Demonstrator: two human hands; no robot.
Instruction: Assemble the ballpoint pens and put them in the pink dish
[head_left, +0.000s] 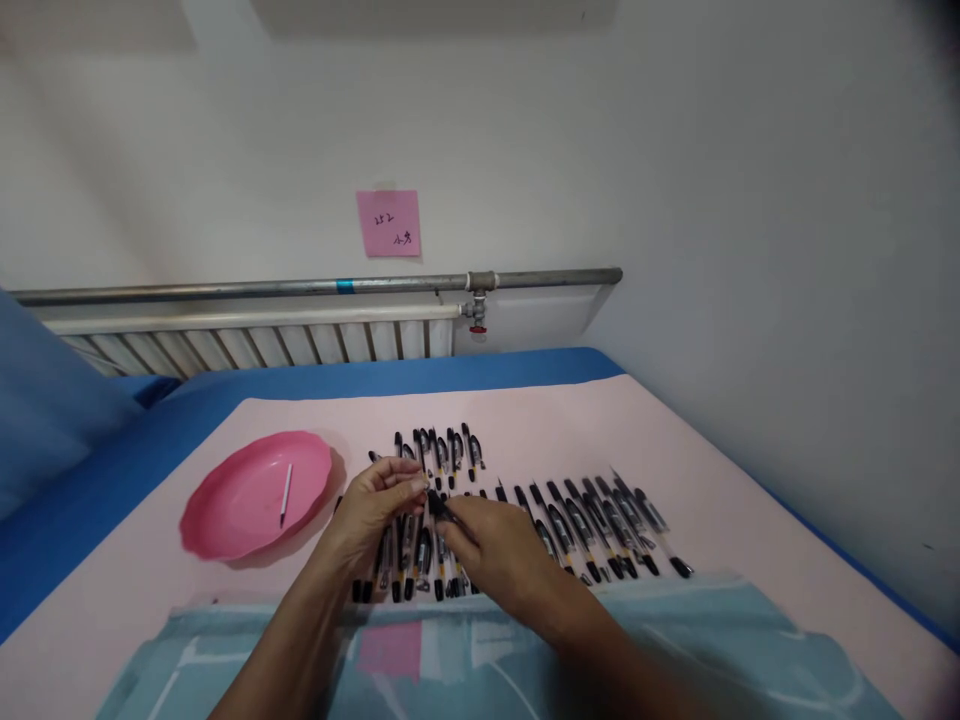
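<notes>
My left hand pinches a small piece near the fingertips, too small to make out. Close against it, my right hand grips a black pen part between thumb and fingers. Both sets of fingertips nearly meet above a cluster of pens with clear barrels and black ends. Behind the hands lies another group of pens. A row of similar pens, with caps and small pieces among them, extends to the right of my right hand.
At the left, a pink scalloped plate holds one thin white stick with a dark tip. The pink table cover lies over a blue surface. Light blue fabric is in front. Radiator and pipe run behind.
</notes>
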